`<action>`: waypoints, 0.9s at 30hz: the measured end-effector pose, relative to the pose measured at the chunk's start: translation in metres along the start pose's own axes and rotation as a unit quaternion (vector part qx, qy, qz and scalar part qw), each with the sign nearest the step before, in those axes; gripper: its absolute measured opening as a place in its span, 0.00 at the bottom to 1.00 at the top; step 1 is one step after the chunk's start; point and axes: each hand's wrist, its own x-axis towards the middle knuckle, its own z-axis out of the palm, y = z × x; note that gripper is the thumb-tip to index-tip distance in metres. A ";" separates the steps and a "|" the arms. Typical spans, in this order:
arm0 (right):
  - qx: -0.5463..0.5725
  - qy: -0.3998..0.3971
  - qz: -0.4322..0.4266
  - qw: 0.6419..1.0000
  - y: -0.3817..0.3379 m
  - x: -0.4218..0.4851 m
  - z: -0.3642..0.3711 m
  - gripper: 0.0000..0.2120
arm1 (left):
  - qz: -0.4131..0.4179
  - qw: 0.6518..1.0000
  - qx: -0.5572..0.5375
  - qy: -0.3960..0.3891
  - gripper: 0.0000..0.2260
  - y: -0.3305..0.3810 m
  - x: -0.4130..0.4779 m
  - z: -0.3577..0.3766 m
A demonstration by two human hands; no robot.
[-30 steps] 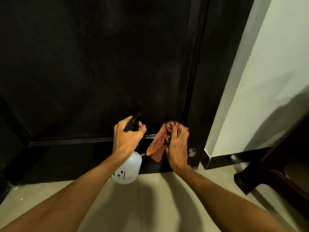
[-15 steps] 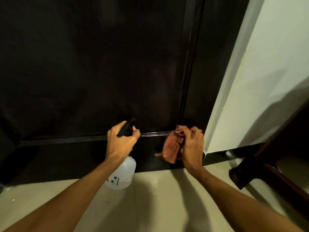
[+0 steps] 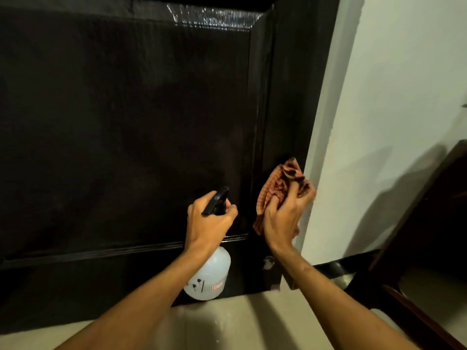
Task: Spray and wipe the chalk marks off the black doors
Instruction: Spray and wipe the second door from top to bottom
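Black door (image 3: 126,122) fills the left and centre of the view, a recessed panel with a horizontal moulding (image 3: 101,252) low down and a wet, glistening patch (image 3: 209,18) on the far top rail. To the right is a white wall (image 3: 391,97), its corner meeting the door's dark upright edge strip (image 3: 285,97). Pale tiled floor (image 3: 240,324) lies near the camera, and dark wooden furniture (image 3: 429,236) stands at the right edge, only partly in view. A small round metal fitting (image 3: 267,262) sits low on the door, just beside the right forearm. Left hand (image 3: 209,223): fingers curled tight around the neck of the spray bottle (image 3: 209,279), gripping it under the black trigger head (image 3: 216,200). The nozzle points toward the door panel. The translucent white bottle body hangs below the wrist, above the floor and in front of the door's bottom rail; its label print is too small to read. Right hand (image 3: 283,215): fingers bunched around the cloth (image 3: 278,185), a reddish-brown checked rag, holding it against the upright edge strip just beside the wall corner. The cloth's top sticks up past the fingertips and its lower part hangs beside the palm. The fingertips are blurred. The two hands are near each other, not touching, the right one slightly higher.
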 end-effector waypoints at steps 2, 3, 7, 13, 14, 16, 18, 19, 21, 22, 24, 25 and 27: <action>-0.049 -0.051 -0.101 0.992 0.001 -0.009 0.000 0.30 | 0.015 1.000 -0.008 0.012 0.07 0.019 0.010 -0.006; -0.075 -0.080 -0.120 0.987 0.008 -0.020 0.000 0.35 | 0.022 1.000 -0.011 0.016 0.07 0.026 0.013 -0.009; -0.118 -0.140 -0.113 0.977 0.015 -0.026 -0.003 0.31 | 0.043 0.999 -0.023 0.015 0.07 0.053 0.020 -0.025; -0.103 -0.097 -0.123 0.982 -0.080 0.088 -0.010 0.29 | 0.059 0.998 -0.029 0.012 0.06 0.085 0.027 -0.043; -0.093 -0.087 -0.129 0.983 -0.104 0.111 -0.012 0.29 | 0.065 0.997 -0.029 0.013 0.06 0.091 0.029 -0.046; -0.098 -0.059 -0.168 0.979 -0.136 0.147 -0.017 0.27 | 0.077 0.996 -0.028 0.020 0.06 0.103 0.034 -0.051; -0.115 -0.043 -0.215 0.969 -0.144 0.157 -0.024 0.27 | 0.080 0.996 -0.030 0.028 0.06 0.111 0.037 -0.056; -0.121 -0.048 -0.243 0.961 -0.142 0.152 -0.027 0.28 | 0.078 0.996 -0.033 0.033 0.06 0.115 0.038 -0.060; -0.136 -0.079 -0.301 0.941 -0.127 0.129 -0.031 0.29 | 0.074 0.996 -0.039 0.033 0.05 0.118 0.040 -0.066; -0.142 -0.095 -0.322 0.931 -0.121 0.119 -0.029 0.28 | 0.072 0.996 -0.040 0.031 0.05 0.120 0.042 -0.069; -0.121 -0.093 -0.317 0.936 -0.123 0.111 -0.022 0.24 | 0.069 0.996 -0.040 0.032 0.05 0.125 0.048 -0.078; -0.095 -0.078 -0.290 0.949 -0.132 0.113 -0.017 0.22 | 0.069 0.996 -0.040 0.032 0.05 0.128 0.051 -0.083; -0.040 -0.048 -0.239 0.969 -0.163 0.127 -0.010 0.16 | 0.073 0.996 -0.040 0.039 0.07 0.139 0.063 -0.093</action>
